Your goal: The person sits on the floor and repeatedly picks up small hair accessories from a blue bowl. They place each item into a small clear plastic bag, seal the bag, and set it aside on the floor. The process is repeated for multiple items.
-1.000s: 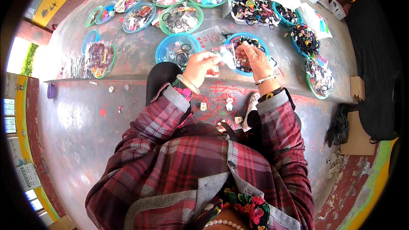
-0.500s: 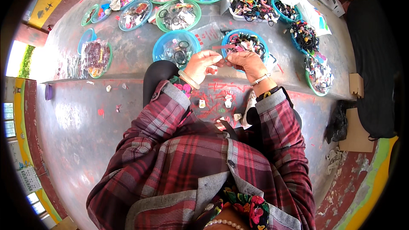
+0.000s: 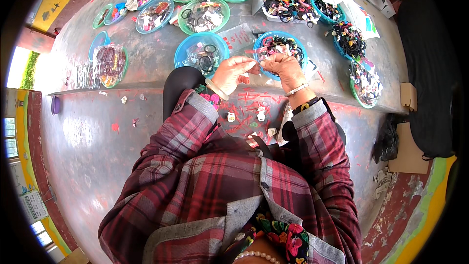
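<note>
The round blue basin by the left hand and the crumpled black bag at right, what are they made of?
Round blue basin: probably smooth plastic, judging by its even colour and thin, moulded-looking wall. Crumpled black bag: likely thin, glossy plastic film, given its creases and bright highlights, though coated fabric is possible.

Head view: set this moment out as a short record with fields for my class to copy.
Left hand: fingertips pinched, white bracelet at wrist
Right hand: fingertips pinched, close to the left
Between hands: clear plastic, outline hard to make out
Nearest containers: left blue basin, right blue basin
Floor: red scraps, white pieces
</note>
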The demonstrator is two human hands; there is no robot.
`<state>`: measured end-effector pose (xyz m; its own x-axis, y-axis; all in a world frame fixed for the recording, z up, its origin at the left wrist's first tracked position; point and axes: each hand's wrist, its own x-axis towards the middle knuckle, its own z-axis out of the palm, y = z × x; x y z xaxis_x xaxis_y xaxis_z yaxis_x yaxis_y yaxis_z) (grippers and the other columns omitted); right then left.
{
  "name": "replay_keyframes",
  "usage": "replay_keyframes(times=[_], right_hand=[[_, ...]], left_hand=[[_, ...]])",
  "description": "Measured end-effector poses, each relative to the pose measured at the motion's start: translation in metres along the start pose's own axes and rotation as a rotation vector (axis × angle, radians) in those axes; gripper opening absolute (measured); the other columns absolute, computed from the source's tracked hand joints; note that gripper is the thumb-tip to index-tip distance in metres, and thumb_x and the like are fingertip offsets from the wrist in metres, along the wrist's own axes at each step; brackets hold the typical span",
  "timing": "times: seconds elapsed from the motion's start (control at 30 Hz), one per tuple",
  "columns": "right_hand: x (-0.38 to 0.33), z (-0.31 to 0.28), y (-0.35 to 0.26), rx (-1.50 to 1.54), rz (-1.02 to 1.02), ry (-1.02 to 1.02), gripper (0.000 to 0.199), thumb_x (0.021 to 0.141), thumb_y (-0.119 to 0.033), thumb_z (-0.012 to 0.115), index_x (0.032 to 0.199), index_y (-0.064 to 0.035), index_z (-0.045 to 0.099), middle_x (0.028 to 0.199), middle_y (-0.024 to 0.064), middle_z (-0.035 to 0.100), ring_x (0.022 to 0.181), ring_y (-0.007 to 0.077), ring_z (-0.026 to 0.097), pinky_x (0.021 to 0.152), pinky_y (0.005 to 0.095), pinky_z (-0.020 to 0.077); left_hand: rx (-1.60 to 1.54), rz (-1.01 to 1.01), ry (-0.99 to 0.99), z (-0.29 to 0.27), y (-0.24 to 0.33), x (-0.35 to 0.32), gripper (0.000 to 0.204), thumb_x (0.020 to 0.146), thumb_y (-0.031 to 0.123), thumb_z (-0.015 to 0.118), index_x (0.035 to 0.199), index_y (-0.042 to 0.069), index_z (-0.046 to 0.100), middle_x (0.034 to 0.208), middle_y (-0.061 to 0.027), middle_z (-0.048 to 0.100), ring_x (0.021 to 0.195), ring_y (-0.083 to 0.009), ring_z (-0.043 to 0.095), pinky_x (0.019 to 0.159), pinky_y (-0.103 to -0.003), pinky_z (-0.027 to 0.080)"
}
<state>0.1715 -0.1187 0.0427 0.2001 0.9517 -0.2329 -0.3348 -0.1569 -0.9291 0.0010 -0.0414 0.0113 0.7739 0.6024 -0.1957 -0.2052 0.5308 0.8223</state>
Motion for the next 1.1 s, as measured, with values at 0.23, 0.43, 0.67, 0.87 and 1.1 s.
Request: replay_keyframes(times=[0.23,0.43,0.67,0.87,1.1], right_hand=[[0.004,-0.001,0.006,-0.012,-0.024,-0.026,0.008,0.070,0.003,0.067,0.070,-0.0013,0.061,0.070,0.0025,0.061,0.065,0.0092,0.055,0.062,0.0230,0.0425],[0.007,0.000,0.013,-0.406,-0.190,0.024,0.009,0.070,-0.002,0.068,0.067,-0.0035,0.059,0.066,0.0000,0.059,0.061,0.0105,0.054,0.056,0.0250,0.0415],[-0.008,0.019,-0.008,-1.352,-0.969,0.344,0.008,0.066,-0.010,0.061,0.069,-0.0097,0.054,0.073,0.0037,0.055,0.073,0.0224,0.053,0.071,0.0358,0.0401],[-0.010,0.021,-0.007,-1.554,-1.171,0.317,0.008,0.064,-0.012,0.055,0.071,-0.0122,0.052,0.074,0.0013,0.051,0.078,0.0190,0.051,0.076,0.0362,0.0380],[-0.013,0.028,-0.006,-1.585,-1.218,0.180,0.008,0.065,-0.016,0.053,0.072,-0.0121,0.051,0.071,0.0007,0.048,0.077,0.0183,0.050,0.074,0.0341,0.0379]], left_hand=[[-0.088,-0.019,0.009,0.001,0.002,-0.002,0.025,0.086,0.018,0.056,0.103,-0.001,0.055,0.094,-0.0134,0.061,0.082,-0.0204,0.061,0.062,-0.027,0.053],[-0.063,0.016,0.036,0.005,0.008,-0.003,0.041,0.087,0.039,0.050,0.105,0.002,0.053,0.102,-0.0086,0.058,0.093,-0.0193,0.057,0.058,-0.026,0.049],[-0.123,-0.025,0.143,-0.001,0.006,0.000,0.039,0.087,0.044,0.046,0.098,0.007,0.053,0.103,-0.0084,0.058,0.095,-0.0197,0.056,0.067,-0.029,0.047],[-0.155,-0.132,-0.035,-0.003,0.002,0.001,0.033,0.088,0.035,0.046,0.099,0.006,0.054,0.100,-0.0104,0.059,0.096,-0.0206,0.057,0.070,-0.030,0.048],[-0.147,-0.098,0.006,-0.006,-0.002,0.003,0.021,0.086,0.021,0.048,0.095,0.004,0.056,0.092,-0.0092,0.060,0.086,-0.0201,0.060,0.076,-0.035,0.050]])
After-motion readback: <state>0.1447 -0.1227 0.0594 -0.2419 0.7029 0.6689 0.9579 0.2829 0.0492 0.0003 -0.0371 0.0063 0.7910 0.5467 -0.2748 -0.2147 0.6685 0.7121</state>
